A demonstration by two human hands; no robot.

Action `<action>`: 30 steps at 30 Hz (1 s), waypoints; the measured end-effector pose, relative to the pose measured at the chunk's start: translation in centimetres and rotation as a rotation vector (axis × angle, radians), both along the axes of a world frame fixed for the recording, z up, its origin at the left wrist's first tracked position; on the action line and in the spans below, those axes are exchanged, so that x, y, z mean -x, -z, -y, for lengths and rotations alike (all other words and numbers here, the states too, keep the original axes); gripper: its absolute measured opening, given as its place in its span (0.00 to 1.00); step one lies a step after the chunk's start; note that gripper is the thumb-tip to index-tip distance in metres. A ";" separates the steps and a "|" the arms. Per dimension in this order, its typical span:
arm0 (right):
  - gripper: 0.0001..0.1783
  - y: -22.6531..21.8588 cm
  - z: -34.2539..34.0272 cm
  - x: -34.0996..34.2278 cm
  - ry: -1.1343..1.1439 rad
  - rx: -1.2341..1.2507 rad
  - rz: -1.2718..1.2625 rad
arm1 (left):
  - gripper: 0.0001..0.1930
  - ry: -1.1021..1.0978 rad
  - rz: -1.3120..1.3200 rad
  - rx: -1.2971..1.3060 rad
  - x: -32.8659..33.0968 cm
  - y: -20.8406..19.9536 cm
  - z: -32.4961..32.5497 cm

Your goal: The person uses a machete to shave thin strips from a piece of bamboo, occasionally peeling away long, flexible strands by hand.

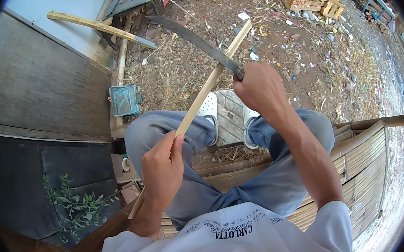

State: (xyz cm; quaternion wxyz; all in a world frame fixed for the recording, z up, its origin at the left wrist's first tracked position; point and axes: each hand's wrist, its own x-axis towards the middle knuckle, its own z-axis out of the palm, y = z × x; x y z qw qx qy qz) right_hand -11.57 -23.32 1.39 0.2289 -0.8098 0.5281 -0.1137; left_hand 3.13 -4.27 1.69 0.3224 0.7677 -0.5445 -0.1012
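Note:
My left hand (164,165) is closed round a long, pale strip of split bamboo or wood (205,88), thumb along its upper face. The strip slants up and away to the right, past my knee, and its near end comes out below my left wrist. In my right hand (263,85) is the dark handle of a machete (191,40), its long, dull blade pointing to the upper left. The blade crosses the strip a little short of the far end and appears to touch it.
I sit on a bamboo-slat bench (354,165). White clogs rest on a board (229,116). A blue plastic basket (125,100) and a wooden beam (99,26) are to the left, near a dark panel (41,76). Wooden crates (304,0) stand far off on littered ground.

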 end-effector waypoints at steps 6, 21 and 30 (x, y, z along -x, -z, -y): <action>0.13 0.3 -5.5 -0.8 -0.401 0.011 -0.039 | 0.07 -0.038 -0.011 0.087 0.1 1.1 -0.5; 0.15 -0.1 3.4 3.7 0.098 0.066 -0.036 | 0.08 -0.044 -0.183 -0.104 0.5 -0.7 -5.9; 0.26 -1.0 -0.4 4.7 0.274 -0.304 0.899 | 0.11 -0.021 -0.324 -0.016 1.8 -0.6 -3.3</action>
